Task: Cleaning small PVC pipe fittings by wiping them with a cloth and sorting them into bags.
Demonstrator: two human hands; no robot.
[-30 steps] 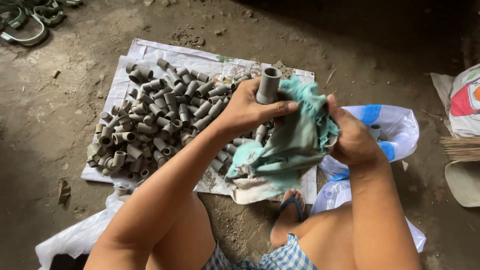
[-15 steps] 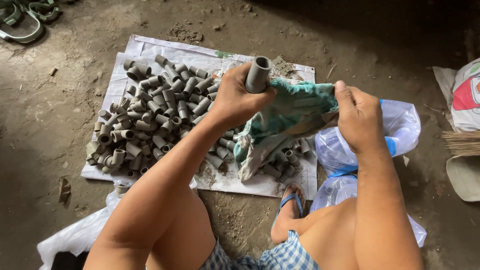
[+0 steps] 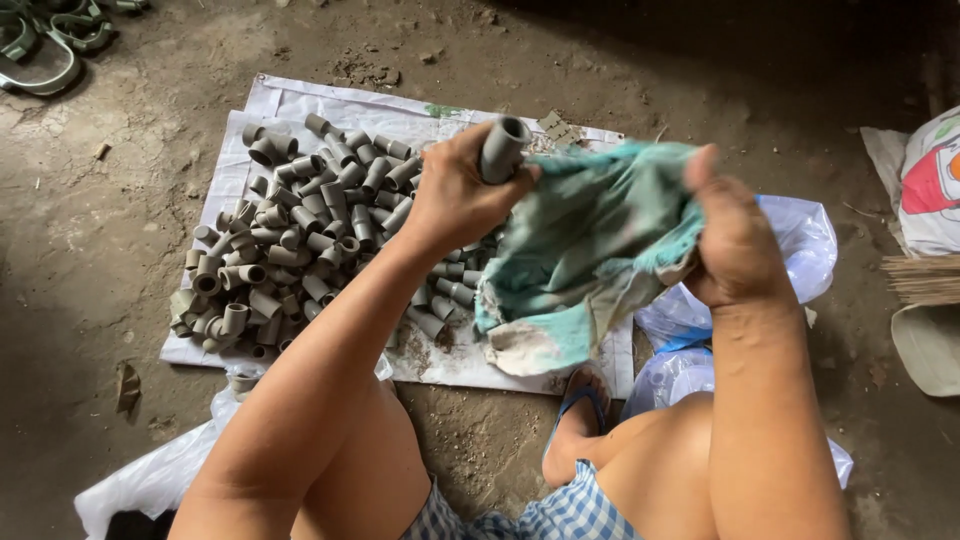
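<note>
Left hand (image 3: 455,195) grips 1 grey pipe fitting (image 3: 503,150); right hand (image 3: 735,240) clutches teal rag (image 3: 590,255) above the fittings pile (image 3: 300,235).

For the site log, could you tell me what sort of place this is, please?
Probably an informal floor-level workshop or yard. The ground is a bare dirt floor, a heap of grey pipe fittings lies on a white sheet, and sandals sit nearby.

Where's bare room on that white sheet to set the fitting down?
Bare strip along the white sheet's far edge, beyond the pile of grey fittings, and a dusty patch at the near edge under the teal cloth. The left and middle are crowded. Left hand grips the fitting.
</note>
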